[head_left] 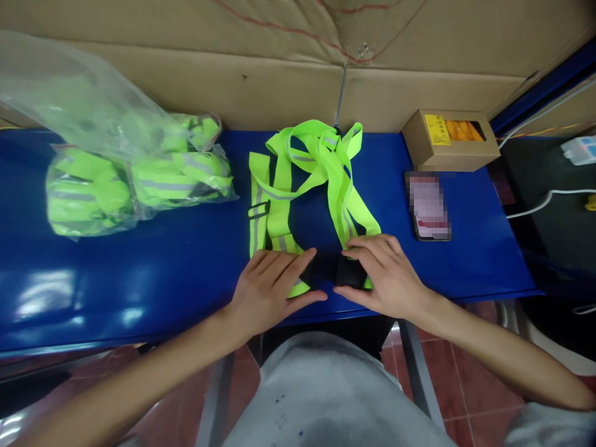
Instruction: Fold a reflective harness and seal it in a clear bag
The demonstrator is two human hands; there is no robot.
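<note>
A neon-yellow reflective strap harness (279, 211) with grey stripes lies loosely looped on the blue table, a black slide buckle on its left band. My left hand (272, 285) curls over the harness's near left end, thumb and index finger on either side of a dark piece (307, 272) that is partly hidden. Opposite it, my right hand (384, 273) grips a wide black piece (350, 272) at the right band's end, between thumb and fingers. A narrow gap separates the two black ends.
Clear plastic bags (139, 180) of more neon straps lie at the left. A cardboard box (459, 152) with orange contents stands at the back right, with a phone (429, 208) before it. A cardboard-covered wall (209, 81) closes the blue table's (186, 267) rear edge.
</note>
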